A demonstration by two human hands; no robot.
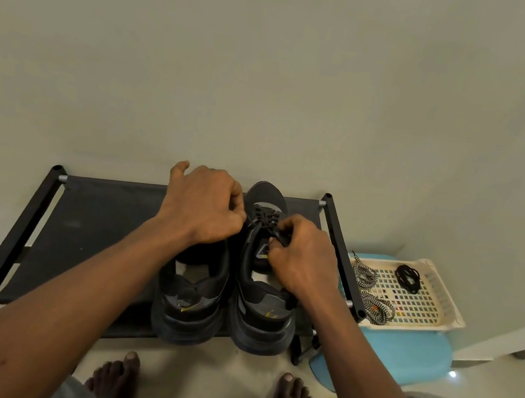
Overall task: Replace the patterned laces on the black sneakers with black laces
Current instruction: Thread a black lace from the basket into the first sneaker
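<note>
Obs., head cam, looking fwd/down.

Two black sneakers side by side on a low black fabric-topped rack [103,228], heels toward the person, toes toward the wall. Left sneaker [191,294] partly covered by the left forearm; its lace area hidden. Right sneaker [263,299] carries a black lace [263,218] crossed through the upper eyelets nr the toe end.

Left hand [203,204]: fingers curled shut, pinching a lace strand at the left side of the right sneaker's eyelet row. Right hand [301,257]: fingers closed on the lace at the right side of the tongue, approx. mid-shoe. Both hands touching the right sneaker; exact strand ends not visible under the fingers.

To the right of the rack: cream perforated tray [442,298] resting on a light-blue stool [416,353]. In tray: two black-and-white patterned laces, one bundle [363,275] at the far left, second bundle [376,309] nearer the front left; the two look close, contact unclear. A coiled black lace [407,278] lies apart from them, toward the tray's back.

Bare feet [119,380] on pale floor below the rack; grey shorts at bottom edge.
</note>
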